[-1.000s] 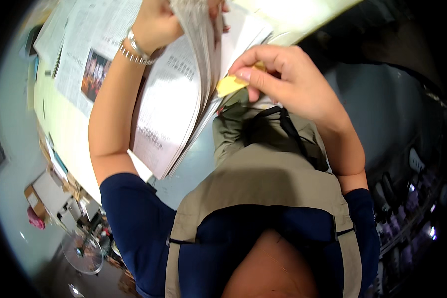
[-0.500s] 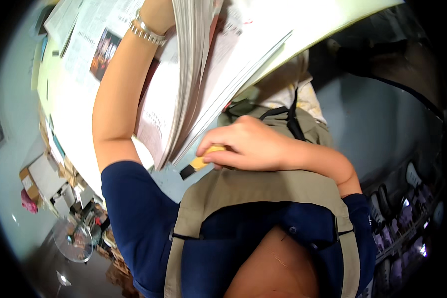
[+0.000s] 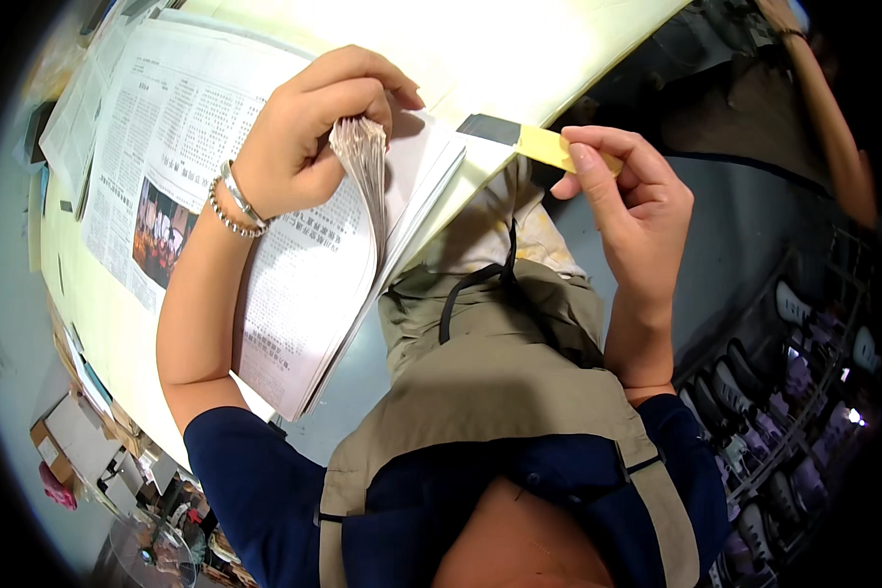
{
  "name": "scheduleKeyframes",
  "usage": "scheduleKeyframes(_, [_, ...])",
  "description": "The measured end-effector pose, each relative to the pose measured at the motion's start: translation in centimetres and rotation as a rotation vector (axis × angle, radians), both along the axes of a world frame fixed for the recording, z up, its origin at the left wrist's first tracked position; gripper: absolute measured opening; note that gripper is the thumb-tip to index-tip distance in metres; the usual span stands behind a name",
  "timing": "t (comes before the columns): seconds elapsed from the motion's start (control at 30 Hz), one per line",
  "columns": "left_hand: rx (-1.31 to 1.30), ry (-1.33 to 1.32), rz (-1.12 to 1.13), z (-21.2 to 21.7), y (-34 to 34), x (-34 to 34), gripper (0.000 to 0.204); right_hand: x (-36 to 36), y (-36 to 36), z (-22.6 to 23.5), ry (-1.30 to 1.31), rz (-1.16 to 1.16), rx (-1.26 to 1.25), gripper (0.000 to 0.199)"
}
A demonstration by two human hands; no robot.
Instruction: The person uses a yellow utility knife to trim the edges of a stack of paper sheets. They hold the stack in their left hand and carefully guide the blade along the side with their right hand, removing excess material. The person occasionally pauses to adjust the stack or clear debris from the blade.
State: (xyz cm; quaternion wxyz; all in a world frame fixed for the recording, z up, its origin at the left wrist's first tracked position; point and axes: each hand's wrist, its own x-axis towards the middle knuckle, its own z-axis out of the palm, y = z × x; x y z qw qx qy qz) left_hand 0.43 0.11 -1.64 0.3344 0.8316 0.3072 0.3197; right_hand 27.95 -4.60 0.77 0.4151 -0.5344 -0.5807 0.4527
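A thick stack of newspapers (image 3: 304, 323) lies near the table's edge. My left hand (image 3: 309, 137) is closed round a bunched fold of newspaper pages (image 3: 363, 142), holding it up from the stack. In my right hand (image 3: 642, 201), pinched between thumb and fingers, is a yellow tool (image 3: 544, 147) with a flat dark end. That end lies over the table edge, close to the stack's far corner. Whether it is a blade or a scraper I cannot tell.
A spread newspaper sheet (image 3: 152, 127) lies beyond my left arm on the pale table (image 3: 519, 49). Another person's arm (image 3: 833, 127) shows at the upper right. A rack holding several shoes (image 3: 745, 392) stands at the lower right, and boxes (image 3: 78, 431) at the lower left.
My right hand has moved up and right from my apron, bringing the yellow tool beside the stack. The left hand has come nearer, and the upright pages have folded down under it.
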Motion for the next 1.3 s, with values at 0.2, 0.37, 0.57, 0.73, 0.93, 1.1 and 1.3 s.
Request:
scheduleKeyframes(0.2, [0.054, 0.068, -0.003, 0.7, 0.1, 0.5, 0.019, -0.8, 0.3, 1.1, -0.025, 0.070, -0.105, 0.014])
scheduleKeyframes(0.37, [0.055, 0.106, 0.018, 1.0, -0.3, 0.3, 0.023, -1.0, 1.1, 0.0, -0.050, 0.221, 0.121, 0.013])
scheduleKeyframes(0.57, [0.145, 0.000, 0.057, 1.0, -0.4, 1.0, 0.015, 0.6, 1.4, 0.4, 0.008, 0.173, 0.011, 0.014])
scheduleKeyframes(0.73, [0.050, 0.035, 0.183, 1.8, -1.2, 1.4, 0.026, 0.4, 2.3, -1.1, -0.010, -0.103, 0.078, 0.020])
scheduleKeyframes(0.93, [0.111, 0.117, 0.089, 2.2, -1.0, 1.4, 0.029, 0.4, 2.7, -3.4, -0.414, 0.088, 0.197, 0.022])
scheduleKeyframes(1.1, [0.042, 0.205, 0.047, 2.1, -0.7, 1.2, 0.017, -0.1, 2.5, -2.8, -0.404, 0.120, 0.083, 0.018])
scheduleKeyframes(1.3, [0.125, 0.163, 0.065, 1.9, -0.7, 1.3, 0.021, -2.3, 2.0, -2.5, -0.209, 0.076, 0.232, 0.018])
